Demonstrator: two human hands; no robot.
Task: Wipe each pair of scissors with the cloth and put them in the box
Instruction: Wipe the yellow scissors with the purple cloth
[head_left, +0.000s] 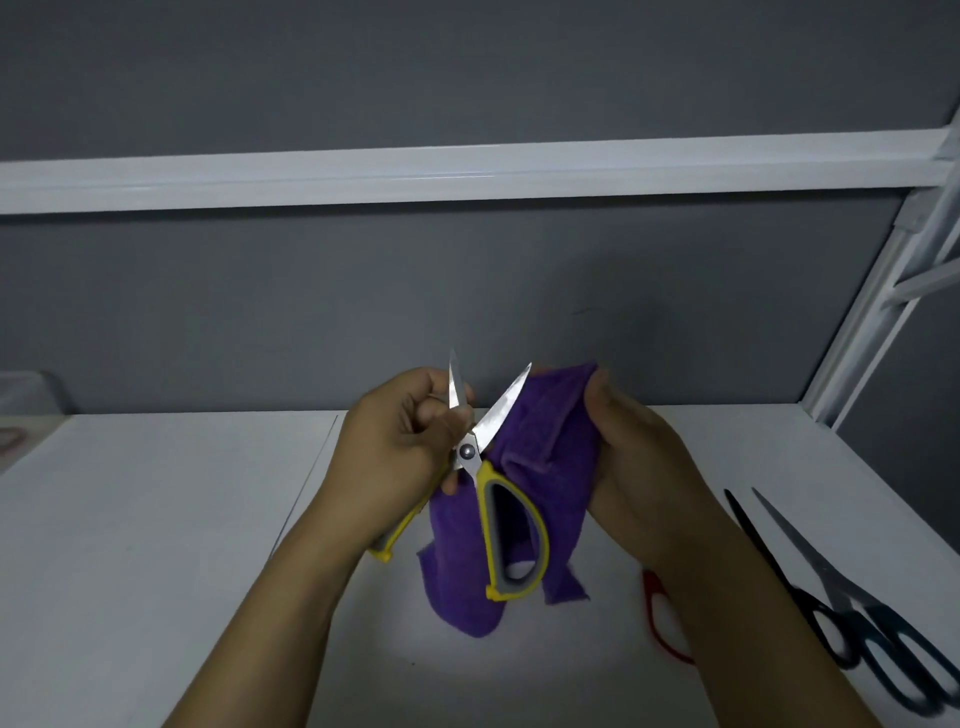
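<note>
Yellow-and-grey handled scissors (511, 530) are held up above the white table with their blades spread apart. My left hand (400, 441) grips them near the pivot, fingers curled round one blade and the handle below it. My right hand (631, 457) holds a purple cloth (545, 447), which lies against the back of the right blade and hangs down behind the handle. At the far left edge, a clear box (26, 389) stands, only partly in view.
A pair of dark-handled scissors (852, 618) lies on the table (156, 545) at the right, and a red scissor handle (657, 618) peeks out under my right forearm. A white shelf frame (878, 317) rises at the right, with a rail across the grey wall.
</note>
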